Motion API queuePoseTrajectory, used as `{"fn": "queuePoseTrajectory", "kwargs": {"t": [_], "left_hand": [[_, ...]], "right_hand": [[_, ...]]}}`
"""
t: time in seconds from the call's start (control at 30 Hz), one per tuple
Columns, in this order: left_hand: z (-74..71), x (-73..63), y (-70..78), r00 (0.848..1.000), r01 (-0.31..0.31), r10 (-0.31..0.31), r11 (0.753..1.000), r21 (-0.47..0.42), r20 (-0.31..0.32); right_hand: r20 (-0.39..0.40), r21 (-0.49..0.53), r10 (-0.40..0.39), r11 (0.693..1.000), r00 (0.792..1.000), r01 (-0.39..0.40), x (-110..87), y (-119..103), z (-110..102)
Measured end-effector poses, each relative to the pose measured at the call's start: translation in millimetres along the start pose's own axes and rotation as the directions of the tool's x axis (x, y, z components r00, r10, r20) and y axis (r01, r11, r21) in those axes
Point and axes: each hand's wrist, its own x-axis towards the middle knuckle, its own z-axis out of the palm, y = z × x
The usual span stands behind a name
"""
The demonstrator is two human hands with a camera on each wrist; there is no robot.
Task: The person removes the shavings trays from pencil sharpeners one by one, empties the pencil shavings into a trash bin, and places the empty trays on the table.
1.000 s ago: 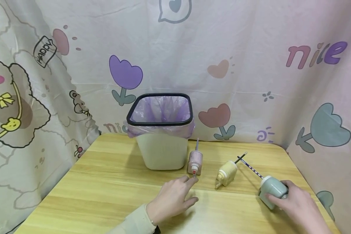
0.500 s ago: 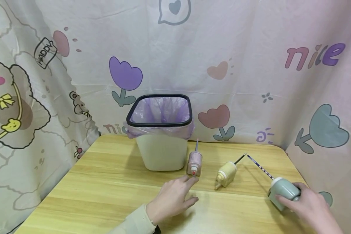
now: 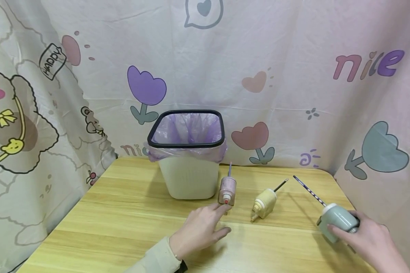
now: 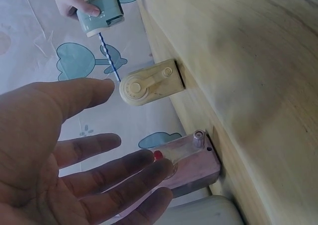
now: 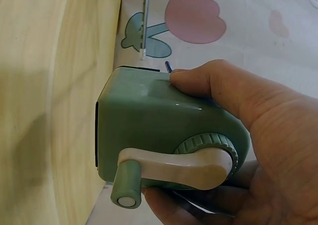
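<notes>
My right hand (image 3: 370, 235) grips a green hand-crank pencil sharpener (image 3: 339, 220) round its body, tilted and raised over the table's right side. A blue-and-white patterned pencil (image 3: 309, 190) sticks out of its far end. The right wrist view shows its crank handle (image 5: 174, 168). My left hand (image 3: 199, 230) hovers with fingers spread, its fingertips close by the crank of a pink pencil sharpener (image 3: 228, 185) that has a pencil in its far end. A yellow pencil sharpener (image 3: 266, 201) stands between the hands, a dark pencil (image 3: 281, 185) in it.
A white waste bin (image 3: 191, 178) with a black rim and purple liner stands left of the pink sharpener. Patterned cloth (image 3: 205, 57) hangs behind and beside the wooden table (image 3: 123, 204).
My right hand has carried the green sharpener and its pencil to the right, away from the yellow one. My left hand has stayed nearly in place.
</notes>
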Motion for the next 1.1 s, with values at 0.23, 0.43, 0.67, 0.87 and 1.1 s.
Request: {"fn": "queuePoseTrajectory", "kwargs": {"t": [0.23, 0.43, 0.67, 0.87, 1.1], "left_hand": [[-3.3, 0.9, 0.2, 1.0, -0.006, 0.006, 1.0, -0.02, -0.001], [-5.5, 1.1, -1.4, 0.999, -0.026, 0.025, 0.999, -0.027, -0.031], [-9.0, 1.3, -2.9, 0.999, -0.025, 0.022, 0.998, -0.055, -0.046], [-13.0, 1.4, -2.5, 0.999, -0.014, 0.009, 0.994, -0.112, -0.043], [-17.3, 2.1, -1.2, 0.999, -0.011, 0.003, 0.982, -0.188, -0.043]], "right_hand": [[0.007, 0.005, 0.008, 1.0, 1.0, -0.008, 1.7, -9, -8], [0.002, 0.014, 0.011, 1.0, 1.0, -0.011, 3.0, -18, -15], [0.028, 0.026, 0.029, 0.999, 0.999, -0.029, 2.9, -40, -23], [0.031, 0.027, 0.032, 0.999, 0.999, -0.032, -0.7, -58, -27], [0.013, 0.078, -0.018, 0.997, 1.0, 0.017, -4.4, -73, -28]]}}
